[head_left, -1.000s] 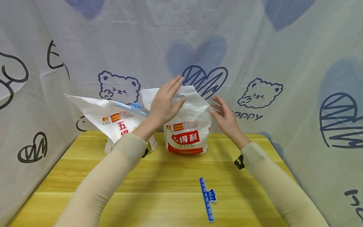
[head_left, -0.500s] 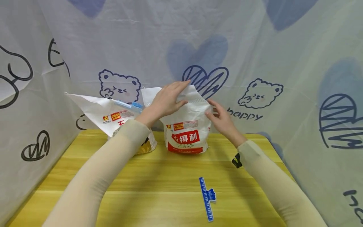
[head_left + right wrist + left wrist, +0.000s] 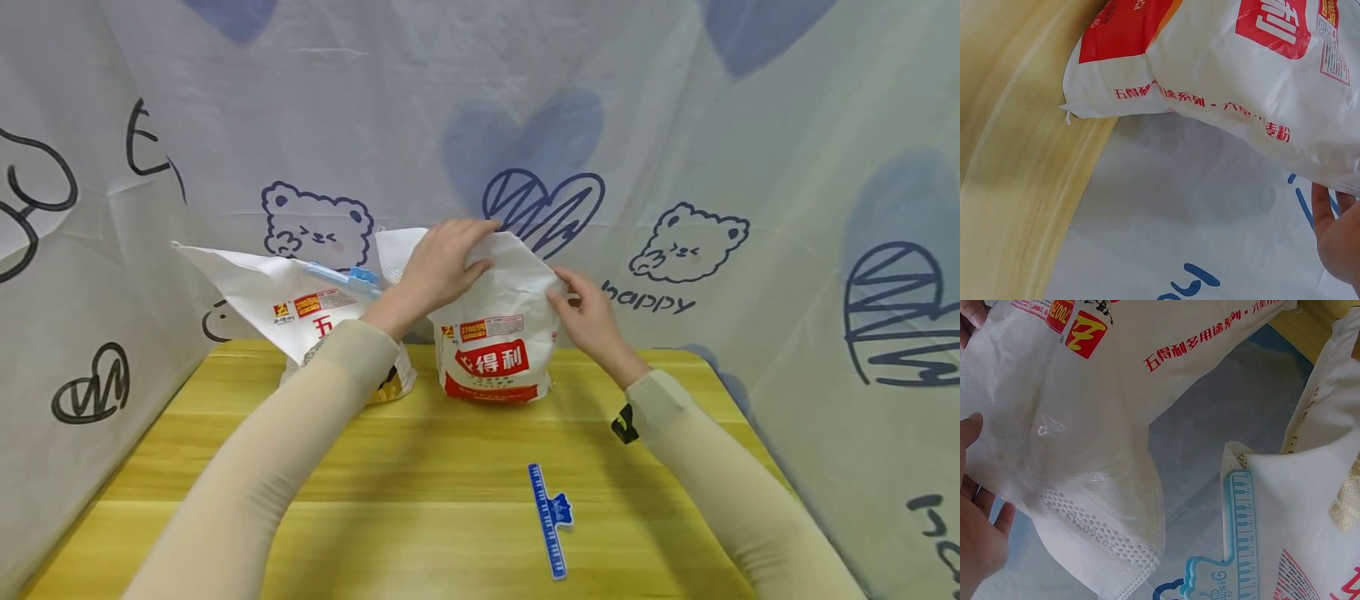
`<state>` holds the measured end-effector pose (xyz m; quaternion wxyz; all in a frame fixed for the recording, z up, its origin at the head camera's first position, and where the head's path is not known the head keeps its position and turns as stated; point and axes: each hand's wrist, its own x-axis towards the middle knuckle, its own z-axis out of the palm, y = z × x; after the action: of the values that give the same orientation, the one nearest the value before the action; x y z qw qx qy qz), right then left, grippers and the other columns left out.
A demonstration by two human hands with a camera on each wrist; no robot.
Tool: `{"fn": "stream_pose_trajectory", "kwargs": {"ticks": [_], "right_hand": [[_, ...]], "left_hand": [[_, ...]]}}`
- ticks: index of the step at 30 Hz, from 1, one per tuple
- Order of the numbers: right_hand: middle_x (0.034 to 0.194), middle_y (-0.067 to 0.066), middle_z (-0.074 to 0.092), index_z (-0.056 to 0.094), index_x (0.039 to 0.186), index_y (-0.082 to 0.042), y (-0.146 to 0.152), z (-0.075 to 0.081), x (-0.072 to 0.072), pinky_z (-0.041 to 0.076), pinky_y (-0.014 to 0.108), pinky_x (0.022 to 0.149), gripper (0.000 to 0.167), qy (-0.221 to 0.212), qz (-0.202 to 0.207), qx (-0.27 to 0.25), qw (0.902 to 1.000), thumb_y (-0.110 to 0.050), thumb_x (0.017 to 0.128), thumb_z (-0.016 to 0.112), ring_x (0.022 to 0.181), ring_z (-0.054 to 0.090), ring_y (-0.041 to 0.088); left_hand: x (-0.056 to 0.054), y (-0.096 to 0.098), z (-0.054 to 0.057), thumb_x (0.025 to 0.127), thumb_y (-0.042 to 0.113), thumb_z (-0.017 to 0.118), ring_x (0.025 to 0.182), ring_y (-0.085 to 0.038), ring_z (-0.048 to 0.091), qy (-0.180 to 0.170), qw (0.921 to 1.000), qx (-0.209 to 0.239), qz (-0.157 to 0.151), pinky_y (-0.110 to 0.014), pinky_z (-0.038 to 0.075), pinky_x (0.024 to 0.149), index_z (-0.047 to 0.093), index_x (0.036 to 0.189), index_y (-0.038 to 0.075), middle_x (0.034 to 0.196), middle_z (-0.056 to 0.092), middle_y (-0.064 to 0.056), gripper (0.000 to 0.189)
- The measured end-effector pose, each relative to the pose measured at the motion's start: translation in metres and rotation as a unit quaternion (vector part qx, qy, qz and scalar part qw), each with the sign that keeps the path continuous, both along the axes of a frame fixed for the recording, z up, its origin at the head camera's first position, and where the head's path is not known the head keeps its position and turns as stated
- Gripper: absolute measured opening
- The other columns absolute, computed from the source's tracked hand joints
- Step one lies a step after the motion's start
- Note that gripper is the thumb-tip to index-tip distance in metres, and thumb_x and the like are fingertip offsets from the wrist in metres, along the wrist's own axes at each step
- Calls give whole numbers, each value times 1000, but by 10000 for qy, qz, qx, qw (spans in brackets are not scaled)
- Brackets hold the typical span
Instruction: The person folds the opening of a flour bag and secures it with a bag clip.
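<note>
A white flour bag (image 3: 491, 367) with red print stands upright near the table's back, its top unfolded. My left hand (image 3: 438, 267) holds its upper left part, thumb in front and fingers passing behind the top edge; the left wrist view also shows this bag (image 3: 1085, 425). At the bag's upper right edge, my right hand (image 3: 592, 321) pinches the material. In the right wrist view, fingertips of that hand (image 3: 1341, 240) go behind the bag's edge and are partly hidden. A blue bag clip (image 3: 550, 523) with a piano-key pattern lies on the table in front.
Left of it stands a second flour bag (image 3: 247, 287), its top folded over and held by a light blue clip (image 3: 1241, 525). My left forearm covers part of it. The wooden table (image 3: 390, 475) backs onto a printed cloth (image 3: 675, 125).
My right hand has moved left onto the flour bag's edge and taken hold. My left hand has shifted slightly right and lower, and the bag's top has bent a little.
</note>
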<state>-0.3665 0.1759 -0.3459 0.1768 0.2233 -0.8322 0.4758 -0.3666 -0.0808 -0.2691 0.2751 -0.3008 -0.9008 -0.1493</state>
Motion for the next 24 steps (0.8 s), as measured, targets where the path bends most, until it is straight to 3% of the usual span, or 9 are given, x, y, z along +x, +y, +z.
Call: {"fn": "stream_pose_trajectory", "kwargs": {"ticks": [12, 24], "right_hand": [[129, 13, 66, 63, 137, -5, -2, 0, 7, 58, 43, 90, 35, 460, -353, 228, 9981, -9, 102, 66, 108, 63, 28], [119, 13, 70, 69, 127, -3, -4, -6, 12, 59, 43, 85, 30, 1123, -466, 320, 9921, 0, 97, 70, 102, 64, 27]], "left_hand": [[4, -2, -9, 98, 14, 73, 111, -29, 65, 970, 9928, 501, -490, -43, 48, 105, 70, 119, 6, 117, 74, -9, 23], [13, -9, -17, 93, 8, 77, 104, -29, 67, 1275, 9875, 462, -807, -43, 52, 101, 71, 104, 6, 104, 75, -9, 12]]}}
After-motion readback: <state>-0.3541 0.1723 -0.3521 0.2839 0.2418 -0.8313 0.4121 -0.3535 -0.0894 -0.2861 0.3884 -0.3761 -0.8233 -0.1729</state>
